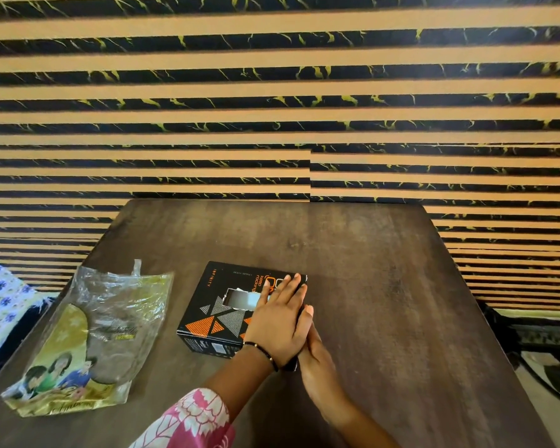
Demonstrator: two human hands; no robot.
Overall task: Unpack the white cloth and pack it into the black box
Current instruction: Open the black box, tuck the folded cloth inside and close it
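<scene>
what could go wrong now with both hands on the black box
1. The black box has a torn window in its top; the left hand pressing flat beside it could rip it wider or dent the lid.
2. The right hand pushes only on the box's right side, so the box might slide left toward the empty plastic packet.
3. The cloth cannot be seen, so whether it is fully inside is unclear.

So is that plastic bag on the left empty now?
Looks empty: the plastic bag lies flat on the table, its clear part showing nothing white inside.
</scene>
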